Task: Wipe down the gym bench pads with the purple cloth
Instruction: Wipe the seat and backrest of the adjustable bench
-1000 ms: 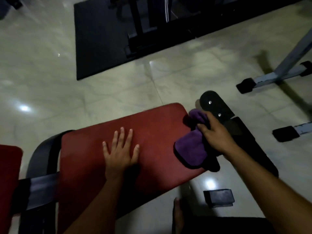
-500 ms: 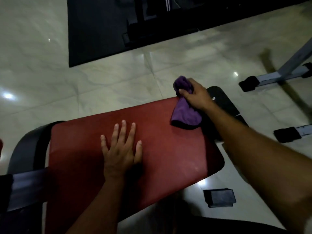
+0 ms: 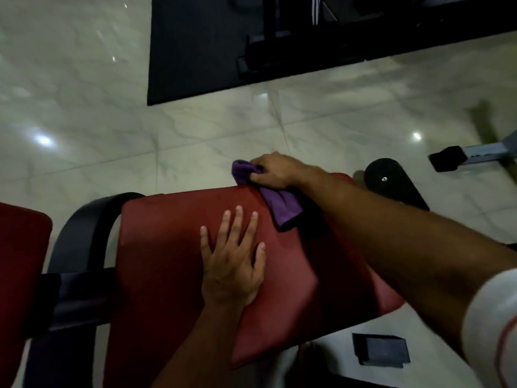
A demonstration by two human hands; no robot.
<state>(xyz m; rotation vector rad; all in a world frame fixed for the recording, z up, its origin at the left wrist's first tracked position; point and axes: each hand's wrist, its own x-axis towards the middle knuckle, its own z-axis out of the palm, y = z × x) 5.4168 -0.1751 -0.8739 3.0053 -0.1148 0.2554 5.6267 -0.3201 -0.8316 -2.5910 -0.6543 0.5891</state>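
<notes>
Fingers of right hand [image 3: 275, 172] clutch purple cloth [image 3: 279, 203], partly hidden; left hand [image 3: 232, 264] splayed on pad [image 3: 167, 247]

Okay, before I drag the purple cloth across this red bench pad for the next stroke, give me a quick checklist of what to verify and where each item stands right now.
1. Cloth gripped: the right hand is curled round the purple cloth. Ok.
2. Cloth on the pad: its lower part lies on the red pad at the far edge; the bunched end sticks past that edge. Ok.
3. Pad steadied: the left hand lies flat, fingers spread, mid-pad. Ok.
4. Path toward you: the left hand sits in the way of a stroke back from the cloth. Not ok.
5. Second pad at left wiped: cannot tell.
6. Pad surface clean or damp: lighting too dim, cannot tell.
</notes>
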